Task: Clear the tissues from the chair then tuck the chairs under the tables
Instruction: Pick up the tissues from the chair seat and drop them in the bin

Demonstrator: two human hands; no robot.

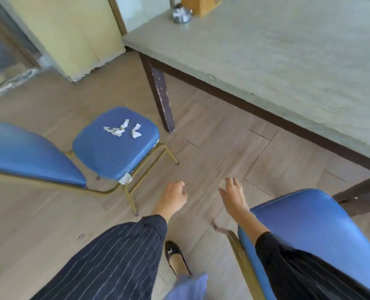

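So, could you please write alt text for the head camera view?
Crumpled tissues lie on the blue seat of a chair pulled out from a grey table. The person's left hand and right hand, both empty, hover above the floor; a second blue chair stands at right.

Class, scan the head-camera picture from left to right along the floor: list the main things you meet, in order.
Blue chair with tissues → tissues on its seat → table leg → left hand → right hand → second blue chair.
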